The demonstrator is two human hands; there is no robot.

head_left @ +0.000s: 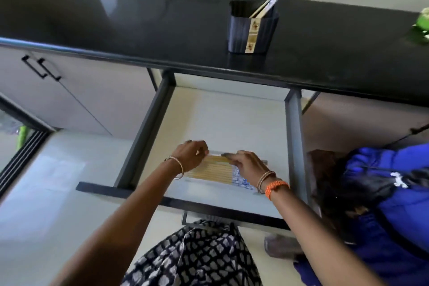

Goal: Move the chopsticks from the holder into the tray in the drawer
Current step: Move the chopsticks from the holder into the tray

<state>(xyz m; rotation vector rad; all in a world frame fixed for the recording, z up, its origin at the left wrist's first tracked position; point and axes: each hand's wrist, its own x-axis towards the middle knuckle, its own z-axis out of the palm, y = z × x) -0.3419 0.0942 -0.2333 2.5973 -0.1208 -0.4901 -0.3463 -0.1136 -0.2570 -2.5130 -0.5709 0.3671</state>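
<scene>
— What's in front of you?

— A pale open drawer under a black counter. Near me, chopsticks lie in the clear tray, long axis left to right. My left hand and right hand curl over them; the grip is hidden.

— What's left?

— A few chopsticks in the dark holder, far and right, nearer my right hand.

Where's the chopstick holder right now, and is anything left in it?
In the head view, the dark ribbed holder stands on the black countertop, right of centre, above the open drawer. A few blue-patterned wooden chopsticks lean in it.
</scene>
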